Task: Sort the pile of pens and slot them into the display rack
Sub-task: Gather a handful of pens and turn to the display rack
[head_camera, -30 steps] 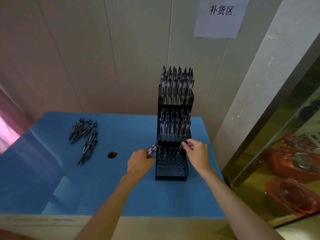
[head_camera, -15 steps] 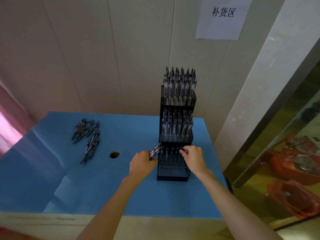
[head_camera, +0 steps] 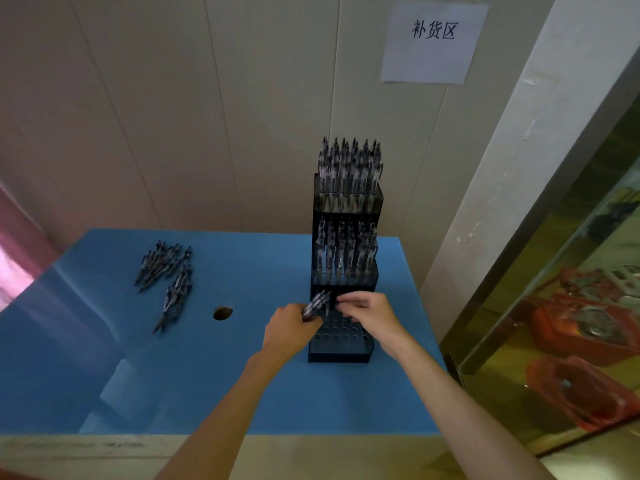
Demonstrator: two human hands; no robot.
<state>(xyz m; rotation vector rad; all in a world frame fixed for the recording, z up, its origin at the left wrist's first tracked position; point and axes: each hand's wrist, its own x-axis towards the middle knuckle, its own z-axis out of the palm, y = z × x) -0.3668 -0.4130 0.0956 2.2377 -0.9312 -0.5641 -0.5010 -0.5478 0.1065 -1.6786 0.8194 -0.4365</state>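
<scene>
A black three-tier display rack [head_camera: 341,355] stands on the blue table [head_camera: 194,375], its upper two tiers full of upright pens [head_camera: 349,174]. The lowest tier shows rows of mostly bare holes. My left hand [head_camera: 289,332] grips a small bundle of pens [head_camera: 316,303] at the rack's left edge. My right hand [head_camera: 369,317] hovers over the lowest tier, its fingertips curled at the tip of the bundle; whether they pinch a pen is unclear. A loose pile of pens [head_camera: 169,275] lies at the table's far left.
A round hole [head_camera: 222,312] opens in the table surface between pile and rack. A panelled wall with a paper sign [head_camera: 433,43] stands behind. A glass pane [head_camera: 554,306] and pillar border the right side, red objects behind it.
My right hand has moved left across the lowest tier, from the rack's right side to the bundle. My left hand has stayed at the rack's left edge with the pens.
</scene>
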